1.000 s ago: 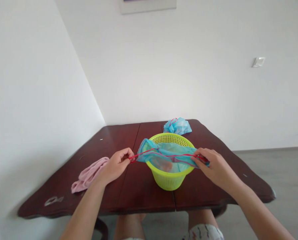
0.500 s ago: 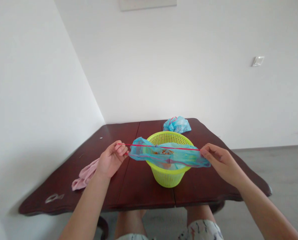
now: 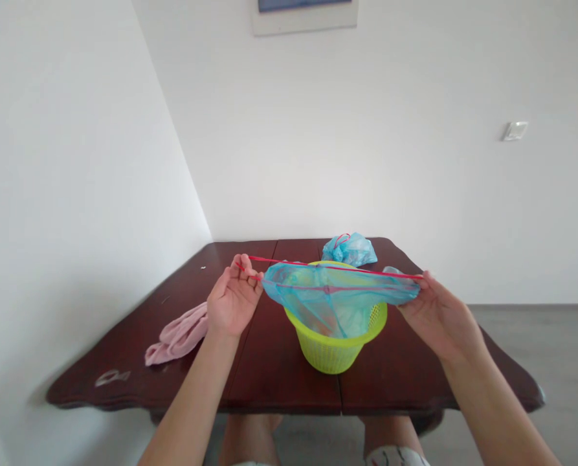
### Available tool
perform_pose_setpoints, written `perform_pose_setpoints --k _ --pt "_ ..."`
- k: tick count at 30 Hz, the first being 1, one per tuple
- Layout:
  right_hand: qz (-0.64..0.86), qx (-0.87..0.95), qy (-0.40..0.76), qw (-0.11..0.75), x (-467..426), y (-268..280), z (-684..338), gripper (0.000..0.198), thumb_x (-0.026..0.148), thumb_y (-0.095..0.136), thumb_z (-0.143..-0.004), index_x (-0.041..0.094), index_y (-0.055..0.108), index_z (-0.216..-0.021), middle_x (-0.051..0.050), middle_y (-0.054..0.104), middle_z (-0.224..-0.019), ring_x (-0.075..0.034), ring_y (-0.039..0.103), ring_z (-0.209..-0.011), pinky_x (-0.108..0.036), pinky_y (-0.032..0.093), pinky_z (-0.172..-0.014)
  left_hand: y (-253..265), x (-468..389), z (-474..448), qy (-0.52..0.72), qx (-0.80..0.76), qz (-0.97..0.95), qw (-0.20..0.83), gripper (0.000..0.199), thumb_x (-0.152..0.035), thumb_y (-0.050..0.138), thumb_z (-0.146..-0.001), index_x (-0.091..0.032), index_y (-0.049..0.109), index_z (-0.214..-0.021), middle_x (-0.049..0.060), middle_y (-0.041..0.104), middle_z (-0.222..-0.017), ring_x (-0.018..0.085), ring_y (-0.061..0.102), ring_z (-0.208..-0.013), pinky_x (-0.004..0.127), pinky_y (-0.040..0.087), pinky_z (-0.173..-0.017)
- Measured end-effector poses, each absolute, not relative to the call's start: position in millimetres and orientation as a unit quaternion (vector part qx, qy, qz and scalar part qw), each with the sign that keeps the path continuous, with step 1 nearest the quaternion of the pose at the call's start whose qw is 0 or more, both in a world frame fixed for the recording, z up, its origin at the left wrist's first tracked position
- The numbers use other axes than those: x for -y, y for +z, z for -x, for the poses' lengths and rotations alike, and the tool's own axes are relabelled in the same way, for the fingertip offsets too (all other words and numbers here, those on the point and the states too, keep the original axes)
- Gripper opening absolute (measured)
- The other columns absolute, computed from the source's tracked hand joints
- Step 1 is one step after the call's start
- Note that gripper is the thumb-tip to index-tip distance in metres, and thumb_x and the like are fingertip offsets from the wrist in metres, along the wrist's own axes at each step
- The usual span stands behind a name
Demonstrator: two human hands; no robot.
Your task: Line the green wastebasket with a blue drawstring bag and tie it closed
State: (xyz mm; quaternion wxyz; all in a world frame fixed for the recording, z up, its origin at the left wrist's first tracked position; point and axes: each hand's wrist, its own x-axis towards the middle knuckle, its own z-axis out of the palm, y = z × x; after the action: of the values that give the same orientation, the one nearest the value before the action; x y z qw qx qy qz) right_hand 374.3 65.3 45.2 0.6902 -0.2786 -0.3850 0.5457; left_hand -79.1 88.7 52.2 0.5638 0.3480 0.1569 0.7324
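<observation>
A thin blue drawstring bag [image 3: 337, 304] stretches across the top of a yellow-green mesh basket [image 3: 330, 355], its lower part inside. Red drawstring [image 3: 298, 263] runs taut along the bag's mouth between my two hands. My left hand [image 3: 235, 294], palm toward me, has the string looped around its curled fingers. At the other end my right hand [image 3: 441, 317] is closed on the string and the bag's right corner. Through the translucent film the contents are only faintly visible.
Dark red wooden table [image 3: 269, 362] with a wavy edge. A tied blue bag [image 3: 351, 249] sits behind the basket. To the left lie a folded pink cloth [image 3: 179, 336] and a small pale mark or piece [image 3: 112, 377]. White walls stand behind and at left.
Both hands have risen and turned, pulling the string further apart and lifting the bag's mouth. The food-coloured contents seen before are now mostly covered by the film. The view has tilted up slightly.
</observation>
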Motion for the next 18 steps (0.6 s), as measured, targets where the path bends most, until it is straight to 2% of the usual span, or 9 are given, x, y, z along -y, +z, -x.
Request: perform_pose_setpoints --k 3,5,8,9,10,12,14,16,18 --pt "0.237 0.378 0.550 0.706 -65.0 47.4 -370.4 0.036 0.055 0.087 -0.111 0.033 0.077 -0.085 0.000 0.078 -0.083 -0.026 0.082 -0.094 -0.043 0.073 -0.095 56.9 -86.3 62.1 0.728 -0.162 -0.384 0.545 0.043 -0.070 0.072 -0.119 -0.050 0.081 -0.156 -0.002 0.080 -0.167 0.021 0.087 -0.123 0.038 0.072 -0.107" --pt "0.203 0.362 0.550 0.725 -64.1 48.9 -369.0 0.032 0.052 0.083 -0.115 0.034 0.079 -0.089 0.002 0.082 -0.088 -0.021 0.082 -0.096 -0.038 0.073 -0.100 61.7 -85.5 51.8 0.711 -0.171 -0.408 0.547 0.059 -0.077 0.076 -0.114 -0.057 0.070 -0.169 -0.001 0.073 -0.177 0.026 0.088 -0.128 0.040 0.074 -0.102" --pt "0.203 0.375 0.516 0.743 -60.4 51.3 -365.2 0.014 0.045 0.082 -0.115 0.039 0.089 -0.104 0.001 0.091 -0.109 -0.021 0.086 -0.110 -0.036 0.073 -0.106 68.5 -87.5 42.7 0.684 -0.189 -0.444 0.548 0.081 -0.078 0.085 -0.108 -0.063 0.053 -0.181 0.003 0.068 -0.183 0.027 0.093 -0.115 0.037 0.076 -0.087" --pt "0.219 0.394 0.500 0.740 -58.0 52.3 -362.7 0.012 0.044 0.081 -0.114 0.040 0.092 -0.113 0.000 0.092 -0.119 -0.023 0.086 -0.114 -0.039 0.074 -0.109 70.2 -88.7 41.2 0.677 -0.193 -0.453 0.547 0.088 -0.078 0.088 -0.106 -0.063 0.048 -0.183 0.005 0.068 -0.183 0.027 0.094 -0.108 0.036 0.076 -0.082" --pt "0.238 0.414 0.486 0.732 -54.8 53.5 -359.5 0.018 0.046 0.078 -0.114 0.041 0.093 -0.124 -0.002 0.092 -0.130 -0.025 0.087 -0.115 -0.044 0.074 -0.113 71.5 -89.8 40.0 0.672 -0.195 -0.461 0.546 0.095 -0.078 0.090 -0.104 -0.064 0.043 -0.185 0.006 0.069 -0.182 0.026 0.094 -0.102 0.034 0.076 -0.078" --pt "0.268 0.447 0.471 0.712 -47.2 56.6 -351.5 0.035 0.049 0.074 -0.113 0.044 0.090 -0.144 -0.003 0.087 -0.153 -0.024 0.087 -0.100 -0.053 0.071 -0.123 72.9 -91.4 38.2 0.659 -0.196 -0.474 0.551 0.109 -0.076 0.094 -0.102 -0.066 0.031 -0.189 0.008 0.072 -0.178 0.023 0.094 -0.092 0.033 0.076 -0.074" --pt "0.283 0.467 0.469 0.694 -40.0 60.2 -342.9 0.046 0.051 0.074 -0.112 0.047 0.085 -0.156 -0.002 0.077 -0.172 -0.017 0.079 -0.078 -0.054 0.070 -0.126 73.3 -91.4 36.2 0.643 -0.194 -0.486 0.560 0.120 -0.070 0.096 -0.103 -0.068 0.016 -0.192 0.008 0.075 -0.175 0.022 0.094 -0.088 0.031 0.077 -0.073" --pt "0.284 0.478 0.484 0.676 -35.4 63.8 -335.3 0.055 0.051 0.081 -0.107 0.047 0.082 -0.162 -0.003 0.070 -0.181 -0.013 0.074 -0.070 -0.047 0.075 -0.116 73.8 -90.3 34.5 0.632 -0.184 -0.492 0.570 0.127 -0.063 0.096 -0.106 -0.069 0.004 -0.193 0.007 0.078 -0.171 0.022 0.094 -0.088 0.030 0.078 -0.073" --pt "0.279 0.479 0.520 0.650 -33.9 66.7 -329.7 0.061 0.054 0.091 -0.102 0.044 0.081 -0.162 -0.007 0.075 -0.174 -0.015 0.077 -0.074 -0.037 0.078 -0.093 75.3 -88.2 34.0 0.631 -0.168 -0.492 0.576 0.127 -0.057 0.094 -0.110 -0.067 -0.001 -0.194 0.007 0.080 -0.169 0.022 0.095 -0.090 0.030 0.078 -0.073"
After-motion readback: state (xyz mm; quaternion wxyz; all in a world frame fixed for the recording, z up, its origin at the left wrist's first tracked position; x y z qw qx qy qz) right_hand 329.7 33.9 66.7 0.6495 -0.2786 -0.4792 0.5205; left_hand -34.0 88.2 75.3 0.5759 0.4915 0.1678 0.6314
